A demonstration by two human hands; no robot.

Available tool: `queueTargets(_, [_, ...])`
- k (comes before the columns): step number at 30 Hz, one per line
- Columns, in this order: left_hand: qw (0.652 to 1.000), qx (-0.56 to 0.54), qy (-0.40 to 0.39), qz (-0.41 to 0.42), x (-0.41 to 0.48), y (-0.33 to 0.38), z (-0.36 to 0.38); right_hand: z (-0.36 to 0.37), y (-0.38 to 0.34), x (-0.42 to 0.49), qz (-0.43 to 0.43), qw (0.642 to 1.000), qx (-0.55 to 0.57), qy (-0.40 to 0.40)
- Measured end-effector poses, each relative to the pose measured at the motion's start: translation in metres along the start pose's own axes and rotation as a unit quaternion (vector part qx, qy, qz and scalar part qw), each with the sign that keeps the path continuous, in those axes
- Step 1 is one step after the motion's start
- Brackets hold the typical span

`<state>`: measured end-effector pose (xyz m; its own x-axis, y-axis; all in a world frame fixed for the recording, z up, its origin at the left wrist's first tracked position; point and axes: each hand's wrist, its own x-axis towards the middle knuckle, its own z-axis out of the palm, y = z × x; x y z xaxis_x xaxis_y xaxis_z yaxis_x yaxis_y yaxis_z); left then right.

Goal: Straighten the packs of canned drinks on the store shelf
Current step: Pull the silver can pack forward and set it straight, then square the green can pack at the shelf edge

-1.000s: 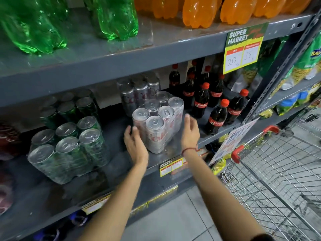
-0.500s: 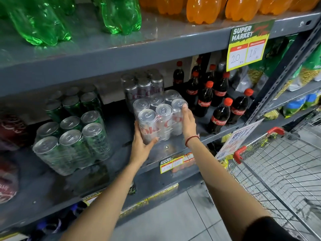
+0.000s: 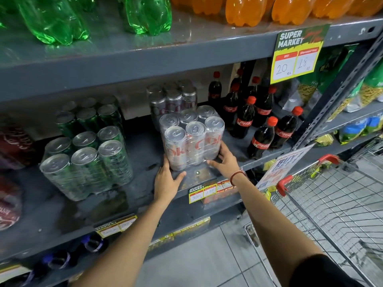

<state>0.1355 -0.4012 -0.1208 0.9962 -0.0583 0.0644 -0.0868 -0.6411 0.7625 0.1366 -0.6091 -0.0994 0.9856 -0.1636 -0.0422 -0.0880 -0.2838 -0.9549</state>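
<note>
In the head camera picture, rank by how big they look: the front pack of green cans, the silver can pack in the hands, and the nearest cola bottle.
1. Front pack of green cans, largest.
2. Silver can pack, between left hand and right hand.
3. Nearest cola bottle, smallest.

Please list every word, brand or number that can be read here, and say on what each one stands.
"SUPER MARKET", "20", "18": yellow price sign on the upper shelf edge.
"Coca-Cola": cola bottles' red labels.
"SUPER MARKET", "300": small price tag below the silver can pack.
"BUY": hanging sign; rest blurred.
Silver pack's red lettering: partial only.
Other shelf tags: too blurred.
</note>
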Motion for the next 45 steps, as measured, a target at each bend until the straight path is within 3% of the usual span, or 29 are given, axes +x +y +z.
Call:
queueTargets(15, [0.996, 0.02, 0.082, 0.003, -0.052, -0.001, 0.014, -0.006, 0.014, -0.046, -0.023, 0.998, -0.009, 0.049])
queueTargets(28, [0.995, 0.038, 0.09, -0.006, -0.058, 0.008, 0.008, -0.002, 0.008, -0.054, -0.011, 0.997, -0.023, 0.073])
queueTargets(30, [0.997, 0.006, 0.079, -0.003, -0.058, 0.011, 0.004, 0.005, 0.005, -0.06, -0.006, 0.994, -0.039, 0.1])
queueTargets(34, [0.992, -0.111, 0.066, 0.009, -0.059, 0.003, -0.016, 0.041, 0.002, -0.082, 0.002, 0.967, -0.008, 0.255])
queueTargets(37, [0.975, -0.178, 0.129, -0.004, -0.065, -0.013, -0.047, 0.083, -0.006, -0.1, 0.037, 0.943, 0.072, 0.322])
queueTargets(39, [0.957, -0.209, 0.198, -0.029, -0.068, -0.027, -0.072, 0.115, -0.019, -0.113, -0.013, 0.947, 0.072, 0.314])
queueTargets(42, [0.919, -0.228, 0.314, -0.072, -0.07, -0.053, -0.111, 0.163, -0.044, -0.124, -0.104, 0.96, 0.077, 0.247])
queueTargets(45, [0.902, -0.197, 0.368, -0.113, -0.066, -0.08, -0.144, 0.199, -0.071, -0.113, -0.096, 0.977, 0.111, 0.152])
